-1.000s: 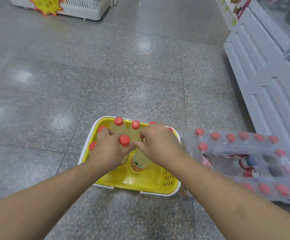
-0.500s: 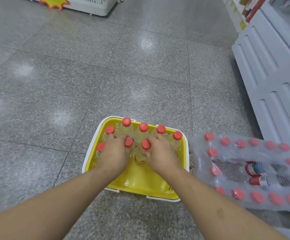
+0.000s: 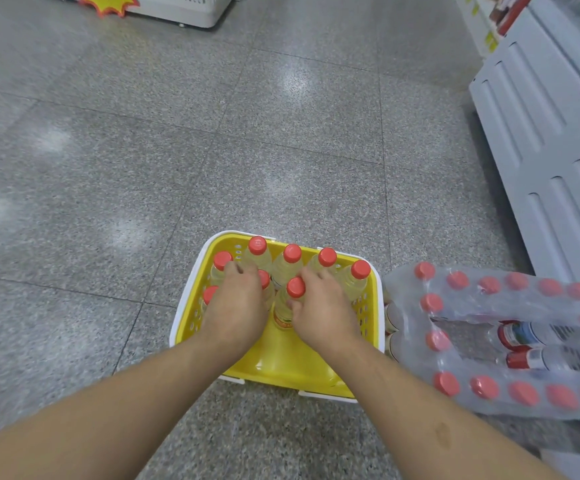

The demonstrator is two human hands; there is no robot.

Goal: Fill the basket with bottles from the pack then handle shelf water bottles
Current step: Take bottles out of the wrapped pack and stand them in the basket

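Over the yellow basket (image 3: 368, 308) on the floor, seen from the head camera, both hands are setting bottles down, so the filling step is in hand. The left hand (image 3: 234, 311) curls over a red-capped bottle (image 3: 264, 279) at the basket's left-centre; the right hand (image 3: 323, 311) grips the neck of another bottle (image 3: 295, 288) beside it. Five more stand along the far wall. The near half of the basket is free, so the next bottles fit there. Just right of the basket lies the torn pack (image 3: 510, 341), within reach; beyond the pack a white shelf unit (image 3: 541, 150) closes that side, while left of the basket the floor (image 3: 143, 168) lies open.
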